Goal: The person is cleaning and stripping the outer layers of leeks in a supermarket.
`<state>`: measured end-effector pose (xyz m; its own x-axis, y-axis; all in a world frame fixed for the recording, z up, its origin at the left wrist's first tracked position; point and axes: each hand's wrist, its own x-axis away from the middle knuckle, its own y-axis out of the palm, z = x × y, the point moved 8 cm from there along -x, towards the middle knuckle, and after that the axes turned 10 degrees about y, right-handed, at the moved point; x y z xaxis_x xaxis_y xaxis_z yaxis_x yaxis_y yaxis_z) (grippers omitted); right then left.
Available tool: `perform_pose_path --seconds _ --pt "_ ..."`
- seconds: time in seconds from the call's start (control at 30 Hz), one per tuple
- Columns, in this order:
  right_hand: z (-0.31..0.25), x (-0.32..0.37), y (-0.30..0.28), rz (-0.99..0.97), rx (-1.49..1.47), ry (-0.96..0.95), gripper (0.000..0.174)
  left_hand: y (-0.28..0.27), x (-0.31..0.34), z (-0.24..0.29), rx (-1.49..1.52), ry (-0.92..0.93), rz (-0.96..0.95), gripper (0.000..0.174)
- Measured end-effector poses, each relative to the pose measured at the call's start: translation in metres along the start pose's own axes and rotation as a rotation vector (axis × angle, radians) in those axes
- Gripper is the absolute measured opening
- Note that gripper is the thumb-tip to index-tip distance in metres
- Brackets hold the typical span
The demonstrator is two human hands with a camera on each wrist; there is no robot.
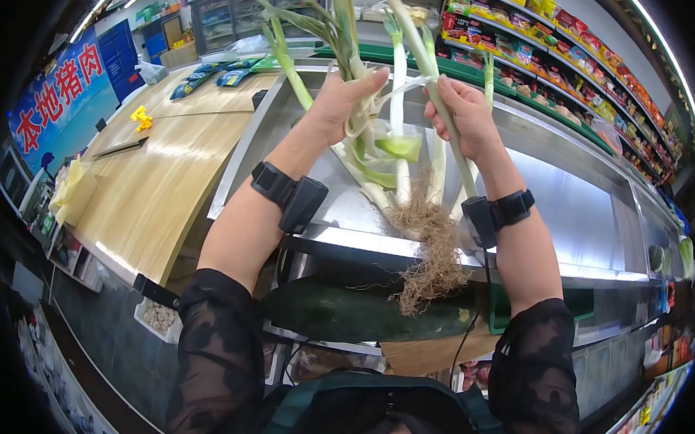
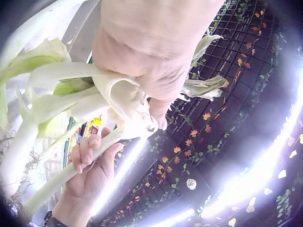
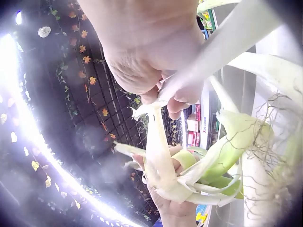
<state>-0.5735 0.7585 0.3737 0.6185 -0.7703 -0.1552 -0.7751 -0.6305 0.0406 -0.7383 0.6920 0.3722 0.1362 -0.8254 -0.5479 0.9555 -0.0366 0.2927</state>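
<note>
In the head view, my right hand grips a long pale green onion, its stalk slanting past the palm. Bunched, loose outer leaves of green onion are held in my left hand, thumb pointing toward the other hand. A thin peeled strip stretches between the two hands. More green onions lie below and between the hands in a metal tray, their tangled brown roots hanging over its front edge. In the right wrist view, the strip meets my right fingertips.
At the left stands a wooden-topped counter with a yellow object and blue packets. Below the tray lies a big dark green gourd. Shelves of packaged goods rise at the back right. A cable hangs by my right wrist.
</note>
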Motion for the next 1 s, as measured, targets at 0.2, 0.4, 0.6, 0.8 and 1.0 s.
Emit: perform_pose_path --seconds 0.2,0.4,0.6,0.8,1.0 --pt "0.001 0.007 0.014 0.008 -0.086 0.092 0.044 0.002 0.003 -0.008 -0.355 -0.081 -0.08 0.037" --pt "-0.007 0.008 -0.022 0.224 -0.088 0.055 0.039 0.023 0.014 -0.004 -0.487 -0.133 -0.377 0.034" --pt "-0.011 0.005 -0.052 0.353 0.052 0.053 0.041 0.011 0.004 0.004 -0.193 -0.01 -0.244 0.027" --pt "-0.007 0.003 -0.051 0.246 -0.115 0.081 0.045 0.004 -0.004 0.02 0.414 0.095 -0.063 0.019" --pt "-0.013 -0.002 -0.06 0.141 -0.2 0.042 0.044 -0.011 -0.009 0.024 0.767 0.028 -0.266 0.017"
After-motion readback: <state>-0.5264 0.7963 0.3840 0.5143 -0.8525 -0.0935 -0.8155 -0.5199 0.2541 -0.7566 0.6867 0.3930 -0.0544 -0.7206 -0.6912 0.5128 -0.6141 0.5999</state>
